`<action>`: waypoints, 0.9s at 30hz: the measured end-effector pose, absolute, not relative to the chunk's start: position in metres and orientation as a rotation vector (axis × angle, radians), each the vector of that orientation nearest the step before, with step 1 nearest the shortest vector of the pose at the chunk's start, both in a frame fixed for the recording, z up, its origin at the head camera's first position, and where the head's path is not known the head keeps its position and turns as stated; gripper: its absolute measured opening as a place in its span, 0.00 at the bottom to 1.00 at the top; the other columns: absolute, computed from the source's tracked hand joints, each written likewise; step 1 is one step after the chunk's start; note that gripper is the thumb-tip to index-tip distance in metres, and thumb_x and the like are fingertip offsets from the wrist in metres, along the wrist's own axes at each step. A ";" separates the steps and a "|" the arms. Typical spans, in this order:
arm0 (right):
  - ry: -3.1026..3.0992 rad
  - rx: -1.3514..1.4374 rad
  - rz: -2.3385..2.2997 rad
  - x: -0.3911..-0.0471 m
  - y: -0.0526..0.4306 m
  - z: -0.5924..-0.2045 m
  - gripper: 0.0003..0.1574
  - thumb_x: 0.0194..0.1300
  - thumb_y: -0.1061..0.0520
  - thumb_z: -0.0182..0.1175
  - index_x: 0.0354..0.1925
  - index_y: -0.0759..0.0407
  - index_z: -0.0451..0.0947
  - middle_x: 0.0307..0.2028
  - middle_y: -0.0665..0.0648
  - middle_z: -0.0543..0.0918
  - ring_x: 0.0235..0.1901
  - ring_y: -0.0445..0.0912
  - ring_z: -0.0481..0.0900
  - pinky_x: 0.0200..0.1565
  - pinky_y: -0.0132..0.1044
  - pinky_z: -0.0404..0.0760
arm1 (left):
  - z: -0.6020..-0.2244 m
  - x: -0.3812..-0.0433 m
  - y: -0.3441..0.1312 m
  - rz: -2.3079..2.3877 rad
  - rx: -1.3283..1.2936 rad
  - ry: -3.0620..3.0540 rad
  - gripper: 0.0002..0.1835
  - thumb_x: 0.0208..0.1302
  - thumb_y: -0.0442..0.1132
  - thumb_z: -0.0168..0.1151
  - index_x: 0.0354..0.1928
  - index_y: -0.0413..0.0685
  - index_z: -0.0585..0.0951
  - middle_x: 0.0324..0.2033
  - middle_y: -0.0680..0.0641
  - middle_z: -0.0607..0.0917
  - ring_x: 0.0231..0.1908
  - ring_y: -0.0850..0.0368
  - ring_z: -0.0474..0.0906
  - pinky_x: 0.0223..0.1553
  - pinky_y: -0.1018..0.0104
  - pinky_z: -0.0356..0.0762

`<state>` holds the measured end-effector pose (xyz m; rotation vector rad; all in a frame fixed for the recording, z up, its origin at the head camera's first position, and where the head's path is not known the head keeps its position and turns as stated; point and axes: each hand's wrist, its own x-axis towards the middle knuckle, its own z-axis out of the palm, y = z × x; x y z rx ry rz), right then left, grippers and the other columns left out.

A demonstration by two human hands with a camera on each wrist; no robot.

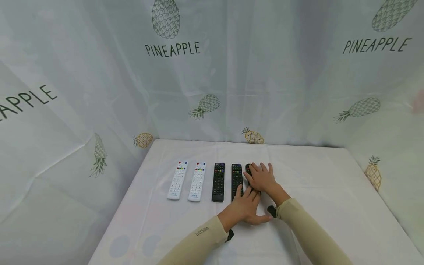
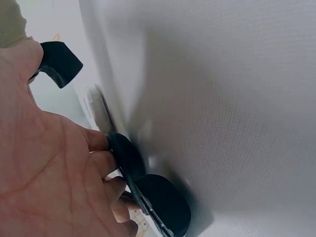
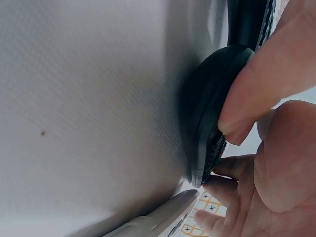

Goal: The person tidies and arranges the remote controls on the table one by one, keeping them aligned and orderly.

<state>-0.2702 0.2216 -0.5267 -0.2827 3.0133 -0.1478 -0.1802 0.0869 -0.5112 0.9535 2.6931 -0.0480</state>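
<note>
Three black remote controls lie side by side on the white table, with the left black remote (image 1: 218, 183) untouched. My left hand (image 1: 246, 208) reaches over the lower ends of the other two, its fingers spread and the thumb pointing right. It partly covers the middle black remote (image 1: 236, 176). In the left wrist view, its fingertips are at the black remotes' ends. My right hand (image 1: 263, 180) rests on the right black remote (image 3: 202, 113), fingers spread toward its top end. The right thumb (image 3: 247, 103) lies on its button face. Most of that remote is hidden under both hands in the head view.
Left of the black remotes lie a white remote (image 1: 177, 180) and a second white remote (image 1: 197, 182), roughly parallel. A pineapple-print curtain (image 1: 281, 73) hangs behind the table and on both sides. Black straps, such as the left strap (image 2: 59, 64), sit at both wrists.
</note>
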 end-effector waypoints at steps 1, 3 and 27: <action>3.014 -0.285 -0.152 -0.270 0.222 -0.527 0.41 0.77 0.35 0.39 0.73 0.60 0.61 0.74 0.62 0.62 0.73 0.67 0.55 0.70 0.70 0.42 | -0.511 -0.180 0.087 -0.044 0.954 2.690 0.53 0.59 0.83 0.30 0.79 0.59 0.45 0.78 0.58 0.45 0.78 0.58 0.39 0.75 0.44 0.40; 3.021 -0.298 -0.153 -0.269 0.221 -0.528 0.41 0.77 0.35 0.39 0.73 0.61 0.61 0.73 0.63 0.63 0.72 0.66 0.57 0.71 0.68 0.43 | -0.511 -0.180 0.086 -0.044 0.957 2.678 0.53 0.59 0.83 0.29 0.79 0.59 0.45 0.79 0.58 0.44 0.79 0.57 0.38 0.75 0.44 0.38; 3.065 -0.373 -0.176 -0.267 0.220 -0.532 0.40 0.78 0.40 0.40 0.71 0.68 0.62 0.72 0.68 0.64 0.71 0.65 0.60 0.70 0.68 0.49 | -0.514 -0.180 0.086 -0.086 0.939 2.680 0.52 0.59 0.83 0.28 0.79 0.62 0.44 0.78 0.60 0.43 0.79 0.58 0.37 0.76 0.45 0.39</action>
